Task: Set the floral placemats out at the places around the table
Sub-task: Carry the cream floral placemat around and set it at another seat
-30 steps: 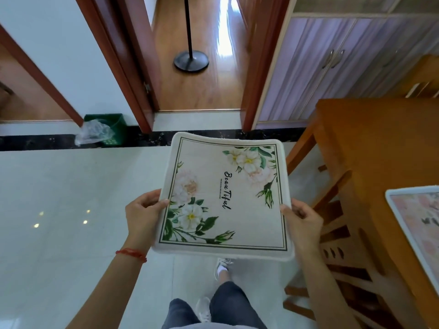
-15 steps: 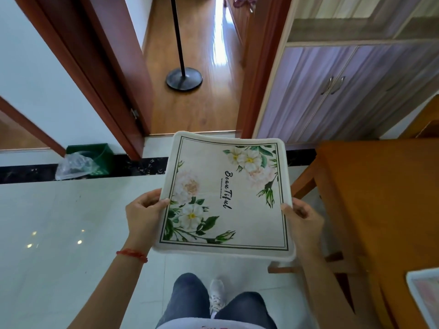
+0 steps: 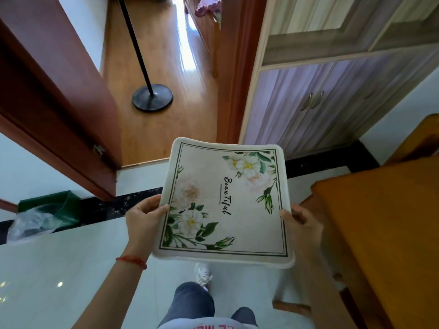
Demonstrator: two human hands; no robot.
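A person stands on the pale tiled floor and carries one floral placemat [image 3: 225, 203] flat in front of the body, printed side up, with white blossoms in two corners and script lettering across the middle. The left hand [image 3: 142, 222] pinches the mat's left edge, thumb on top and fingers curled beneath; the right hand [image 3: 301, 224] clasps the right edge in the same way, though its fingers under the mat are hidden. The mat is in the air, above the floor and just left of the wooden dining table [image 3: 380, 233], not yet over it. The far edge bows slightly, so the mat looks soft and floppy rather than stiff.

The step in hand seems to be carrying this mat to a free place at the table. To do it well, keep both hands level so the cloth does not sag, swing it to the right over the table top, and lower the near edge first so it meets the wood square to the table's edge. Then let the far edge settle and smooth it flat before letting go. A chair part [image 3: 292, 307] shows low beside the table, probably a rung, so the feet need care there. How many places are already laid cannot be told from this view.
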